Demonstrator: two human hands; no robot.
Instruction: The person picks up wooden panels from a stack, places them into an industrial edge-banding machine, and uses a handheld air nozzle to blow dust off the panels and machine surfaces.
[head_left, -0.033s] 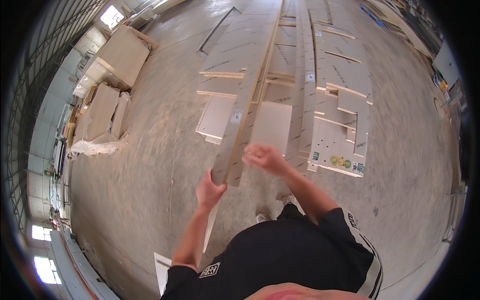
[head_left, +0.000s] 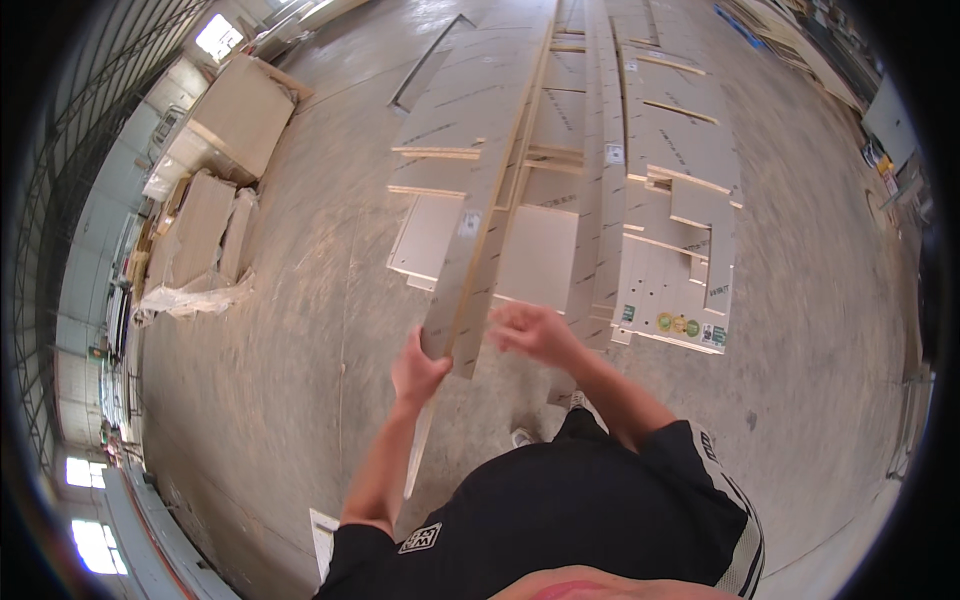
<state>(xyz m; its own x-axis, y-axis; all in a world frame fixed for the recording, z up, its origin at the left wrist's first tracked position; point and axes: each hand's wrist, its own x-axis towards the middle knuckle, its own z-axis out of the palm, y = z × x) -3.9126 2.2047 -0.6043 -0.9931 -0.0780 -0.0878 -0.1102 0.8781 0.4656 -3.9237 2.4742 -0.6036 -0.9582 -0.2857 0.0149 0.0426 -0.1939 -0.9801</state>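
My left hand (head_left: 420, 370) grips the near end of a long, narrow grey board (head_left: 452, 285) by its left side, the thumb across the end. The board has a raw wood-coloured edge and a white label, and runs away from me over other panels. To its right, my right hand (head_left: 537, 333) hovers with the fingers curled together and slightly blurred. A small gap shows between it and the board; whether anything sits in those fingers is hidden. Beneath and beyond the hand lies a pale panel (head_left: 540, 245), with another long grey board (head_left: 592, 230) alongside.
A stack of cut panels (head_left: 655, 285) with round stickers lies at the right. Pale panels (head_left: 425, 235) lie left of the held board. Wrapped, large boxy packs (head_left: 195, 235) stand on the concrete floor (head_left: 300, 400) at far left. Stacked sheets (head_left: 800, 65) line the far right.
My right hand has shifted slightly down and to the right, away from the board's edge. My left hand keeps its grip on the board. The whole view has moved a little.
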